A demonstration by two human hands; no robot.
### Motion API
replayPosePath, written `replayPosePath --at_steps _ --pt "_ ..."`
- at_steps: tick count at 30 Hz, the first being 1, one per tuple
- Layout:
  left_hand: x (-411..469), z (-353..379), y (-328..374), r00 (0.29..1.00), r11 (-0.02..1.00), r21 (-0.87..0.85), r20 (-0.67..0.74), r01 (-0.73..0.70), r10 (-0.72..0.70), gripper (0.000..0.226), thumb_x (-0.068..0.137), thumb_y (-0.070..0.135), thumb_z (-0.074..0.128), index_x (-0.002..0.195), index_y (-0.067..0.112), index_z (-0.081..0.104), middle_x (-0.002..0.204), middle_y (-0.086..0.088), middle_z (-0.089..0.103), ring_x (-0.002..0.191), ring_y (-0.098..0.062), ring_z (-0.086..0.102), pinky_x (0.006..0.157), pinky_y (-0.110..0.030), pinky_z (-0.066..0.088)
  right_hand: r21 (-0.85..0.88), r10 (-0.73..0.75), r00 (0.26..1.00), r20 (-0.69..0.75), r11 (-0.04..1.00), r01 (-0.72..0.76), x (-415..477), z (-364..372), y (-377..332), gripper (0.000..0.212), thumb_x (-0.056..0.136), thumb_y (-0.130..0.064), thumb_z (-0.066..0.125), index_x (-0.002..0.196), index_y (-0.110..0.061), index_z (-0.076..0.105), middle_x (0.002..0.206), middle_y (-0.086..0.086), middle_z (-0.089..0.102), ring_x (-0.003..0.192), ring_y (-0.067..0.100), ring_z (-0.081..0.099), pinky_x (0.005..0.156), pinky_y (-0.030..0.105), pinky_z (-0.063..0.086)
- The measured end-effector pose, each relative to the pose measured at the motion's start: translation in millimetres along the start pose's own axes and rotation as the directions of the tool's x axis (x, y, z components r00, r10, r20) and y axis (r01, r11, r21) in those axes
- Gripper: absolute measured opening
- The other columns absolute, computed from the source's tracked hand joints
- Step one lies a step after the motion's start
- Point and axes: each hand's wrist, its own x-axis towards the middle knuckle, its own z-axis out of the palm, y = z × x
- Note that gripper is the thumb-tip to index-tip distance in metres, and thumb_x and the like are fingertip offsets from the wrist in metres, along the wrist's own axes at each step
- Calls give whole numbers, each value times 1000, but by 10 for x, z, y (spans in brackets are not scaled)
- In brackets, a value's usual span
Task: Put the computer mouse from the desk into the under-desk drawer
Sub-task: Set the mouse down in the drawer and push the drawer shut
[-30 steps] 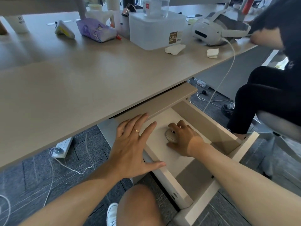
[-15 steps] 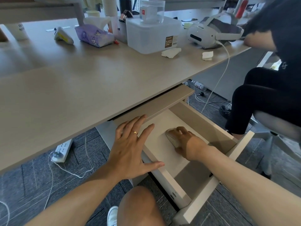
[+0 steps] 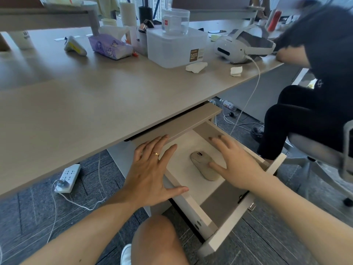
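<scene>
A: Where is the mouse (image 3: pixel 204 165)?
B: On the drawer (image 3: pixel 193 205) floor, beside the right hand (image 3: pixel 236 165) thumb; those fingers spread, holding nothing. Left hand (image 3: pixel 150 173) flat, fingers splayed, empty, on the drawer's side.
A: Risk?
B: Probably pinched fingers if the drawer shuts under the table (image 3: pixel 80 104).

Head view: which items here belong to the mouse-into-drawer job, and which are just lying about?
Job:
mouse, lying in the drawer
drawer, pulled open
right hand, open beside the mouse
left hand, flat on the drawer's left edge

Lying about:
headset
plastic box
jar
tissue pack
power strip
</scene>
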Motion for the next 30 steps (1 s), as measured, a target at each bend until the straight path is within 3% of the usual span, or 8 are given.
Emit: replayPosePath --at_steps 4,6,8,10,13,19,22,30 --pt "-22 -23 11 1000 1000 -10 -10 -1 1 120 71 99 31 161 20 18 170 -9 11 153 -26 15 120 -46 15 134 173 929 -326 982 -136 -487 -45 168 68 94 -43 59 154 -25 32 161 2 32 150 22 24 120 51 25" --pt "-28 -28 17 1000 1000 -16 -21 3 -3 124 70 99 32 162 19 10 170 -7 10 153 -24 13 121 -44 13 337 384 857 -345 902 -269 -720 60 230 74 94 -37 60 157 -25 23 166 0 16 153 19 11 122 51 16" --pt "-36 -30 28 999 999 -30 -32 15 -16 129 68 100 34 162 17 3 171 -5 8 154 -21 11 122 -41 8 617 579 788 -209 704 -353 -886 196 214 74 96 -34 59 157 -27 18 165 -3 14 152 19 13 121 51 20" --pt "-36 -43 42 999 998 -50 -38 35 -36 133 66 100 38 161 16 -3 171 -3 5 154 -20 8 121 -37 4 842 678 735 -11 403 -360 -932 316 142 59 99 -37 53 150 -38 24 154 -1 36 142 23 35 114 48 31" --pt "-26 -65 40 997 994 -82 -31 72 -75 138 62 99 43 160 17 -11 171 -2 -3 154 -19 4 121 -36 5 925 683 690 240 55 -376 -911 405 49 56 99 -51 45 149 -55 19 142 1 56 124 27 55 102 58 46" --pt "-18 -115 87 986 981 -111 -10 162 -164 139 61 99 43 161 11 5 170 -7 9 153 -23 10 122 -38 13 926 643 696 319 -56 -372 -759 359 -5 53 102 -45 44 149 -52 20 122 1 58 108 25 59 63 53 61" --pt "14 -173 79 982 971 -157 -33 180 -188 130 65 100 37 160 13 16 168 -5 21 150 -22 19 121 -38 19 930 639 699 321 -74 -359 -610 371 -57 54 102 -45 44 148 -53 18 125 -6 56 107 22 57 75 61 59" --pt "-4 -204 18 985 960 -222 23 170 -169 136 59 105 30 161 17 11 169 0 12 151 -19 12 123 -39 15 918 625 693 359 -101 -385 -26 443 -282 75 97 -50 51 156 -49 5 155 -3 38 131 32 44 90 70 50"
